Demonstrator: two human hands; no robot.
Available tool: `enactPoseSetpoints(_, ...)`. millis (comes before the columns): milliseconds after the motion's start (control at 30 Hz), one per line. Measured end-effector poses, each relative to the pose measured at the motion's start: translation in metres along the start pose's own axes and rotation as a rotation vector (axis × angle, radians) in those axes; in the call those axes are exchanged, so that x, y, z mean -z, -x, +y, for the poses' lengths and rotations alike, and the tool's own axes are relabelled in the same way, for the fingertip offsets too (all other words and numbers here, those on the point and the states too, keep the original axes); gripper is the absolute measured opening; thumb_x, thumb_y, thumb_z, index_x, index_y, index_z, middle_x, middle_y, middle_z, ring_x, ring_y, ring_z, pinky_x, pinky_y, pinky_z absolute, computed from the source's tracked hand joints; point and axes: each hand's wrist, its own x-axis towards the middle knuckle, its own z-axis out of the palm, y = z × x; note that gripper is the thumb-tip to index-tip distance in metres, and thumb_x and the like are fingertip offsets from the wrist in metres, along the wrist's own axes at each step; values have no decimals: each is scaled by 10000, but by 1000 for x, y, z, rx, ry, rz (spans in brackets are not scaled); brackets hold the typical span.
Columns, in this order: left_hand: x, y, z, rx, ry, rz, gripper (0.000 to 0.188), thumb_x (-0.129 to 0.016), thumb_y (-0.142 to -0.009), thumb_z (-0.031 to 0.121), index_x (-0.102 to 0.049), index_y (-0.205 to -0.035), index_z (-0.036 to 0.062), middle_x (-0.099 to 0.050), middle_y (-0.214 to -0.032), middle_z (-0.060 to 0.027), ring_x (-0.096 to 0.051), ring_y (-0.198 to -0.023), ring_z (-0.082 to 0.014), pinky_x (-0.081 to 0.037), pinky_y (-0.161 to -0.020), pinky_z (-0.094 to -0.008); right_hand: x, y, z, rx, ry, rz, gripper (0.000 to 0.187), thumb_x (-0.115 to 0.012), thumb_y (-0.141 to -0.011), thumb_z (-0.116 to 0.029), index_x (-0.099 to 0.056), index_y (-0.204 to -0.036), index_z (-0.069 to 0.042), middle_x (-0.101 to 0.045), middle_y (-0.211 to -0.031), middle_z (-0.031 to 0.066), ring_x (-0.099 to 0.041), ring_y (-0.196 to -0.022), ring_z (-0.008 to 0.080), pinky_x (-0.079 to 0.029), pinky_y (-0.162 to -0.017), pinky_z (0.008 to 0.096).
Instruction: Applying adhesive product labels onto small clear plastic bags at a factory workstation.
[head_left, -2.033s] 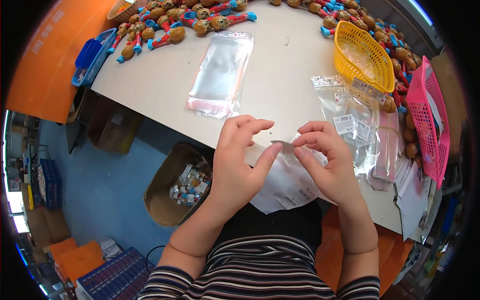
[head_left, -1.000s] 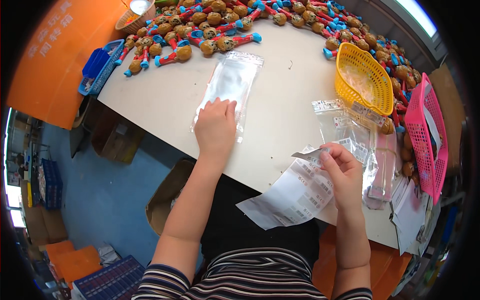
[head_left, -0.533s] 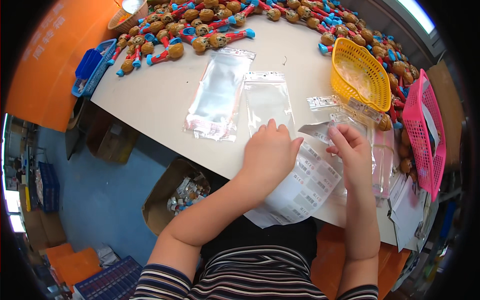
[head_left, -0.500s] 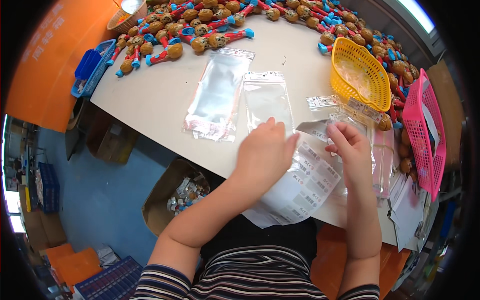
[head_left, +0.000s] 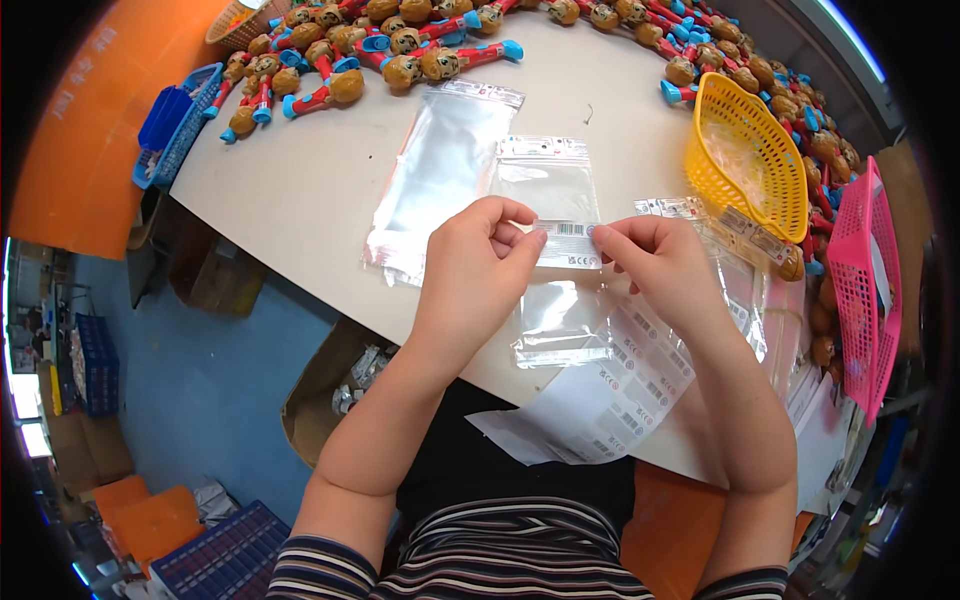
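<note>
A small clear barcode label [head_left: 568, 250] is stretched between my two hands over a clear plastic bag [head_left: 548, 182] that lies flat on the table. My left hand [head_left: 478, 265] pinches the label's left end with thumb and forefinger. Its right end sits in the pinch of my right hand [head_left: 662, 268]. Whether the label touches the bag cannot be made out. A sheet of similar labels [head_left: 632, 405] lies under my right forearm and hangs over the table's near edge. To the left of the single bag is a stack of clear bags [head_left: 450, 165].
Many toy figures with brown heads [head_left: 402, 72] line the table's far side. A yellow basket [head_left: 790, 212] stands at right, a pink basket [head_left: 862, 290] beyond it. More bags [head_left: 740, 260] lie near the yellow basket. A blue basket [head_left: 200, 130] is at the left corner; a cardboard box [head_left: 310, 400] stands below.
My left hand has moved back and taken the label's left end. My right hand has come left from the sheet with the label, now over the bag.
</note>
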Motion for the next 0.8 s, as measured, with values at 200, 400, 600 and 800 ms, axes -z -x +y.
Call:
enactPoseSetpoints(200, -5, -12, 1, 15, -108, 26, 200, -694, -860, 48, -586, -1017, -11, -654, -750, -41, -599, -661, -75, -481, -616, -233, -9, -18, 2, 45, 133, 72, 253, -710, -883, -185, -726, -896, 67, -691, -742, 43, -582, -665, 63, -448, -583, 239)
enactPoseSetpoints(400, -8, -16, -11, -15, -154, 43, 174, -698, -854, 52, -556, -943, 5, -657, -751, -53, -612, -664, -88, -490, -620, -243, -13, -27, 11, 61, 168, 46, 251, -719, -877, -182, -723, -896, 68, -694, -741, 45, -583, -640, 63, -450, -567, 225)
enactPoseSetpoints(600, -11, -17, -16, -62, -243, 36, 177, -700, -849, 50, -548, -924, 1, -658, -744, -74, -630, -639, -116, -502, -608, -259, -14, -30, 16, 102, 214, 65, 241, -717, -878, -171, -719, -887, 69, -697, -723, 48, -599, -637, 63, -470, -576, 225)
enactPoseSetpoints(800, -12, -19, -19, -103, -311, 54, 181, -706, -836, 47, -544, -903, 1, -654, -730, -77, -630, -629, -126, -505, -604, -263, -19, -27, 12, 135, 267, 103, 222, -719, -866, -154, -718, -868, 68, -704, -720, 64, -626, -644, 78, -498, -607, 229)
